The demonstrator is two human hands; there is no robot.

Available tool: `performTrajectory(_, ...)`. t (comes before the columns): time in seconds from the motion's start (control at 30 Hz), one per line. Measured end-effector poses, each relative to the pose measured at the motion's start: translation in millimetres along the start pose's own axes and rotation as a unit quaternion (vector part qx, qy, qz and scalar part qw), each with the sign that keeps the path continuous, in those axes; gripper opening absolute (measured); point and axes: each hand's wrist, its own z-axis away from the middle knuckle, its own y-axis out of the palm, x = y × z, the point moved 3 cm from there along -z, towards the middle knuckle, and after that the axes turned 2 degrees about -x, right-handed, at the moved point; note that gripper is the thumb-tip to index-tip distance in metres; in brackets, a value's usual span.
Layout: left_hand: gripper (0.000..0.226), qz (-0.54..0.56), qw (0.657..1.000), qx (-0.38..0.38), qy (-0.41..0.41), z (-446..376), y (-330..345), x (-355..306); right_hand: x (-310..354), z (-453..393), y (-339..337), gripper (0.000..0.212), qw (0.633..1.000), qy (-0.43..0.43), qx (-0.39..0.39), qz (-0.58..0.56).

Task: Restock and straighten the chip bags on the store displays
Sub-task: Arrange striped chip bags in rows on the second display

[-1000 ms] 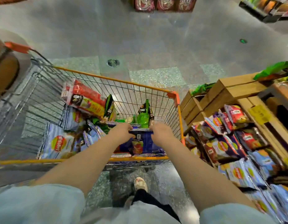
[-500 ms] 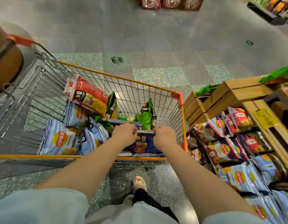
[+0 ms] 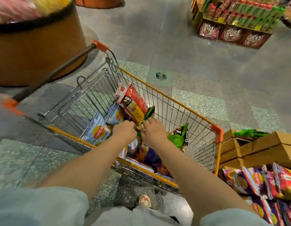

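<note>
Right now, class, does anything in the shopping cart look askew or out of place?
Yes. The chip bags lie jumbled in the cart, not stacked: the red bag leans tilted against the far wire wall, and a green bag slumps by the right side.

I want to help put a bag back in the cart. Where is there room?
The cart's handle end, behind the pale blue bag, shows bare wire. A smaller gap lies beyond the green bag. It is crowded in the middle, where both hands reach by the red bag.

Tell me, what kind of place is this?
Most likely a supermarket: a wire shopping cart full of chip bags, wooden display crates of snacks, and a stocked shelf display across the aisle.
</note>
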Motion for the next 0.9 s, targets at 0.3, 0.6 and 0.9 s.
performTrajectory(0.3,0.026,-0.009,0.977,0.008,-0.214,3,-28,91,59,-63,6,0.049,0.99,-0.136,0.044,0.021)
performTrajectory(0.6,0.026,-0.056,0.962,0.084,-0.252,-24,-28,177,140,-151,30,0.038,0.971,-0.209,0.085,0.075)
performTrajectory(0.9,0.036,-0.071,0.955,0.214,-0.194,-46,7,197,168,-192,76,0.058,0.945,-0.219,0.2,0.135)
